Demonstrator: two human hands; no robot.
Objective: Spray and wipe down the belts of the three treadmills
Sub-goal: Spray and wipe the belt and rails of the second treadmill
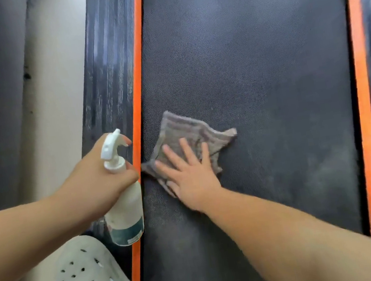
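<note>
Belt [252,63] lies long and dark, running away up from the right hand [189,175]. That hand presses flat, fingers straight, on the gray cloth [185,132] near the orange strip [138,80]. Left hand [99,174] grips the spray bottle [124,209] beside it.

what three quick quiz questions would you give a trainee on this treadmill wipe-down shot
1. True or false: the right hand lies flat on the grey cloth.
2. Which hand grips the spray bottle? A) left hand B) right hand
3. Fill in: the strips edging the belt are ____ in colour.
Key: 1 true; 2 A; 3 orange.
</note>
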